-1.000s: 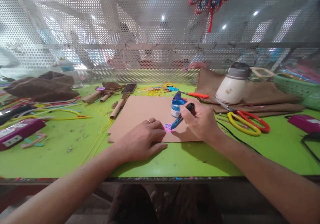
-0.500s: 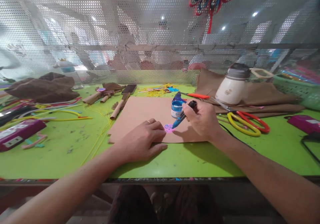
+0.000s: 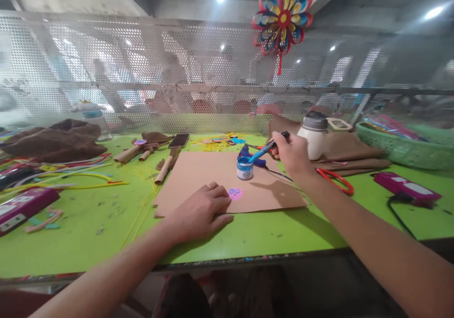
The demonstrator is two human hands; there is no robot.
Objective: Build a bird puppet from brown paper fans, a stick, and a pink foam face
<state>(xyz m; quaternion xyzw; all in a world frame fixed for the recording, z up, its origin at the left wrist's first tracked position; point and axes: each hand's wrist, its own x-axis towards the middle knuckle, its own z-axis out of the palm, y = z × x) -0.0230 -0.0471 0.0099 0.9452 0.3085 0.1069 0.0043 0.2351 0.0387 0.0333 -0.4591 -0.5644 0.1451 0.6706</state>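
My right hand (image 3: 291, 154) grips a blue marker (image 3: 264, 150) with a black end and holds it slanted down to the left. The marker's tip is at the mouth of a small jar of blue paint (image 3: 245, 171) on a brown cardboard sheet (image 3: 198, 169). My left hand (image 3: 202, 209) lies flat across the sheet's front edge, fingers stretched out. Its fingertips are at the edge of a small pink cutout (image 3: 234, 194) with two blue rings and small marks on it. Behind the jar lies a dark blue glue gun (image 3: 253, 154).
Red-handled scissors (image 3: 335, 181), a white bottle (image 3: 312, 138), brown cloth (image 3: 362, 152) and a green basket (image 3: 407, 143) are on the right. Purple power strips (image 3: 406, 188) lie at both sides. Paper rolls (image 3: 163, 169), a phone (image 3: 179, 140) and pipe cleaners (image 3: 81, 173) are on the left.
The marker has moved up from the pink cutout to the jar's mouth with my right hand. My left hand stays by the cutout. The camera has tilted up.
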